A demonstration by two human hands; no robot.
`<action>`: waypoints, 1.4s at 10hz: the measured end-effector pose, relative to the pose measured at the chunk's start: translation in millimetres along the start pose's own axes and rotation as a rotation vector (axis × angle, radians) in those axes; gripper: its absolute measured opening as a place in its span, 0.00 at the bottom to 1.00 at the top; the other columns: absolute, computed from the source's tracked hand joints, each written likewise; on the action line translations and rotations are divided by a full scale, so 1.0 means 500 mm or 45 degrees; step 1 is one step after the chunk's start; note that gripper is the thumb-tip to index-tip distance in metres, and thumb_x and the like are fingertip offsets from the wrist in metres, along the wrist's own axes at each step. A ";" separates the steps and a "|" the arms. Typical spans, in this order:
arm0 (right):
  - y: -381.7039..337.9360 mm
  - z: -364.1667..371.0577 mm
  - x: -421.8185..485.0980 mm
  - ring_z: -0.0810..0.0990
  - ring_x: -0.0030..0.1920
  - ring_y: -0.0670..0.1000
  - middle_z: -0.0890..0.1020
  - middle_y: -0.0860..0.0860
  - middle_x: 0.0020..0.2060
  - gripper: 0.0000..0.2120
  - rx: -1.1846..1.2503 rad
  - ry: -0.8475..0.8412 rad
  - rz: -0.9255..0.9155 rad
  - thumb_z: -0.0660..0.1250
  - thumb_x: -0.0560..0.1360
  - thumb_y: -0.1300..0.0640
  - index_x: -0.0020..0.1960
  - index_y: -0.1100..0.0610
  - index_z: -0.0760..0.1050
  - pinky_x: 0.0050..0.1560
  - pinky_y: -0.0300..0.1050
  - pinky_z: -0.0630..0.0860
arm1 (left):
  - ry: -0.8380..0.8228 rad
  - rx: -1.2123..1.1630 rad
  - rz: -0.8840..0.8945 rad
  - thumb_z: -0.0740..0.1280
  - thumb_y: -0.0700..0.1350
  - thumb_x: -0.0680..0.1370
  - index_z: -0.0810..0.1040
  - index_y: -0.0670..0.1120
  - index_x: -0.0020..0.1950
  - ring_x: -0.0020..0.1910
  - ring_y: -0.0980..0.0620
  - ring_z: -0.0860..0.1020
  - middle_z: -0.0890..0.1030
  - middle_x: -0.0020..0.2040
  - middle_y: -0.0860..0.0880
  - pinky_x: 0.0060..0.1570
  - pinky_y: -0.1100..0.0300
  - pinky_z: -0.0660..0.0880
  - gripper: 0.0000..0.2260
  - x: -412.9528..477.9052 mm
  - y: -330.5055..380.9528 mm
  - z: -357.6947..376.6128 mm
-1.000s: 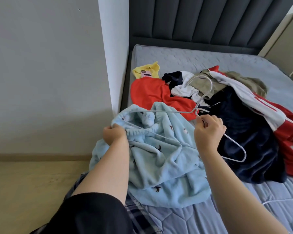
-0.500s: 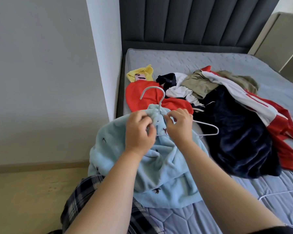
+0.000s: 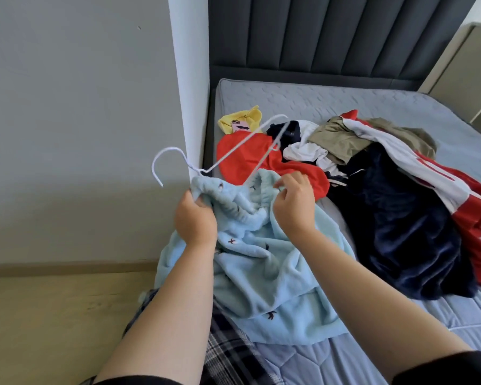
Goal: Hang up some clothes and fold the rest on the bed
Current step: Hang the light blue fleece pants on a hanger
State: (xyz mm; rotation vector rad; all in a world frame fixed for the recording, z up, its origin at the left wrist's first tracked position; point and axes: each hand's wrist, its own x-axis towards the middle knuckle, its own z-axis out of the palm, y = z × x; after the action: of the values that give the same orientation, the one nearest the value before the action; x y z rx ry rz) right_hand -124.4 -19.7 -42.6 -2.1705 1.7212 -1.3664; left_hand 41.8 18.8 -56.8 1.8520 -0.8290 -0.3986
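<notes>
Left hand (image 3: 196, 218) and right hand (image 3: 293, 207) each clutch the collar of the pale blue fleece top (image 3: 261, 262) at the near edge of the bed (image 3: 345, 107). The white hanger (image 3: 235, 150) has tilted leftward, with one shoulder now inside the neck, so hanging looks underway.

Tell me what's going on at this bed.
A person is fitting a white wire hanger into a light blue garment at the bed. The left hand grips its bunched opening, and the right hand pinches the fabric beside it. One hanger arm sticks out. The other clothes lie unfolded in a pile.
</notes>
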 end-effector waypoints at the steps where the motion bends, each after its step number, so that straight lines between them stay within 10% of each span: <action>1: 0.043 0.045 -0.008 0.76 0.45 0.53 0.82 0.55 0.47 0.14 -0.029 -0.458 0.470 0.55 0.74 0.66 0.51 0.59 0.79 0.42 0.42 0.67 | 0.035 0.032 -0.047 0.60 0.40 0.79 0.77 0.38 0.55 0.53 0.38 0.76 0.80 0.52 0.38 0.49 0.54 0.68 0.10 0.007 -0.008 -0.001; 5: 0.117 0.209 0.064 0.59 0.71 0.57 0.53 0.52 0.75 0.25 -0.534 -1.090 0.475 0.54 0.79 0.43 0.73 0.52 0.63 0.68 0.55 0.64 | -0.059 0.208 -0.059 0.59 0.35 0.74 0.74 0.40 0.47 0.51 0.39 0.76 0.79 0.49 0.41 0.49 0.50 0.71 0.06 0.026 -0.024 0.036; 7: 0.149 0.183 0.110 0.75 0.61 0.58 0.75 0.56 0.62 0.18 -0.586 -0.708 0.601 0.62 0.75 0.61 0.65 0.59 0.71 0.54 0.49 0.73 | -0.164 0.323 -0.083 0.60 0.35 0.73 0.75 0.42 0.50 0.53 0.39 0.75 0.79 0.51 0.42 0.52 0.49 0.72 0.08 0.032 -0.026 0.050; 9: 0.219 0.079 0.145 0.76 0.59 0.61 0.77 0.61 0.58 0.17 -0.165 -0.158 1.017 0.63 0.74 0.61 0.61 0.64 0.69 0.53 0.47 0.71 | -0.263 0.442 -0.205 0.59 0.37 0.76 0.77 0.47 0.56 0.57 0.43 0.76 0.79 0.56 0.45 0.58 0.50 0.72 0.13 0.027 -0.022 0.051; 14: 0.212 -0.025 0.203 0.78 0.58 0.58 0.80 0.60 0.57 0.17 0.033 -0.170 1.117 0.61 0.76 0.55 0.60 0.63 0.76 0.41 0.42 0.68 | -0.208 0.211 -0.203 0.62 0.35 0.74 0.81 0.40 0.54 0.53 0.39 0.78 0.82 0.52 0.39 0.47 0.57 0.68 0.12 -0.008 0.001 0.011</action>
State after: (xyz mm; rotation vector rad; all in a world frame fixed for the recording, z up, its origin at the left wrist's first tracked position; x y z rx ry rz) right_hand -214.0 -135.6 -31.1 -1.1572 2.1548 -0.9490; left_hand 35.3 17.6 -58.9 2.0679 -0.8475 -0.6038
